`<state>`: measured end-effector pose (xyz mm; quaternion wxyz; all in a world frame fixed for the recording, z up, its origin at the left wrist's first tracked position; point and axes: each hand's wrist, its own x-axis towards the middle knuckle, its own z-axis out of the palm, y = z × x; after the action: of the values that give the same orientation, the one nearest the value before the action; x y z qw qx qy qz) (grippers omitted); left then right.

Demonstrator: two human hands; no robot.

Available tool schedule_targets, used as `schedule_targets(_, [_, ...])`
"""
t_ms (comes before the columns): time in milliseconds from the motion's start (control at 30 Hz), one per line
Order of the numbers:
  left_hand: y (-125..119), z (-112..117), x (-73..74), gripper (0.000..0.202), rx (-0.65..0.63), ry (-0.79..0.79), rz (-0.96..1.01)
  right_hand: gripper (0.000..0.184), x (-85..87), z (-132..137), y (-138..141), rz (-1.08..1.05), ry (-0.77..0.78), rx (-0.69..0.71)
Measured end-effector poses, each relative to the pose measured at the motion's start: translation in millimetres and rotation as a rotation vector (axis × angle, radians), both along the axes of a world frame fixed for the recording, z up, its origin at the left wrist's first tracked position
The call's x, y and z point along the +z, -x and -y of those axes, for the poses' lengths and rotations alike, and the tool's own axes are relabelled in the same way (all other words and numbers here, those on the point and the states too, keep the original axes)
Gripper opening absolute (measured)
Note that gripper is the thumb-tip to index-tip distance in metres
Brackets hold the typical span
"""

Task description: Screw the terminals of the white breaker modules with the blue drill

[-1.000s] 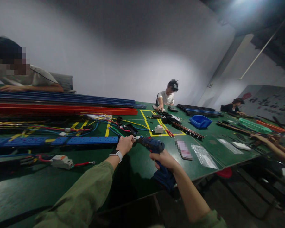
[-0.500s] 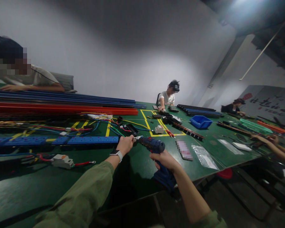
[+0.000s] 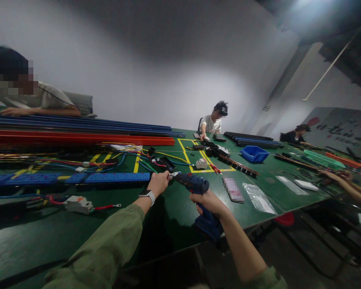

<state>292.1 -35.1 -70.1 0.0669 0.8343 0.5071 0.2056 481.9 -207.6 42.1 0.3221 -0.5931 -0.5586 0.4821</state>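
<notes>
My right hand point(image 3: 209, 202) is wrapped round the grip of a blue cordless drill point(image 3: 198, 192), whose nose points left. At the drill's tip, my left hand point(image 3: 159, 182) is closed in a pinch, next to the end of a long blue strip point(image 3: 108, 178) lying on the green table point(image 3: 168, 216). I cannot make out what the fingers pinch. A watch sits on my left wrist.
Red and blue rails point(image 3: 78, 138), loose wires point(image 3: 114, 158) and a white breaker point(image 3: 77, 204) lie to the left. A phone point(image 3: 233, 190), plastic bags point(image 3: 258, 198) and a blue bin point(image 3: 254, 154) lie to the right. Other people sit at the far side, and another person's arms point(image 3: 349, 188) reach in at right.
</notes>
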Motion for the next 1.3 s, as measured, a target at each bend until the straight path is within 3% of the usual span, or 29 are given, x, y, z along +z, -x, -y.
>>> schedule_targets(1000, [0.0, 1.2, 1.7, 0.023, 0.004, 0.0, -0.006, 0.017, 0.7, 2.0, 1.8, -0.021, 0.006, -0.021])
schedule_targets(1300, [3.7, 0.5, 0.3, 0.021, -0.02, -0.006, 0.042, 0.021, -3.0, 17.1, -7.5, -0.076, -0.099, -0.057])
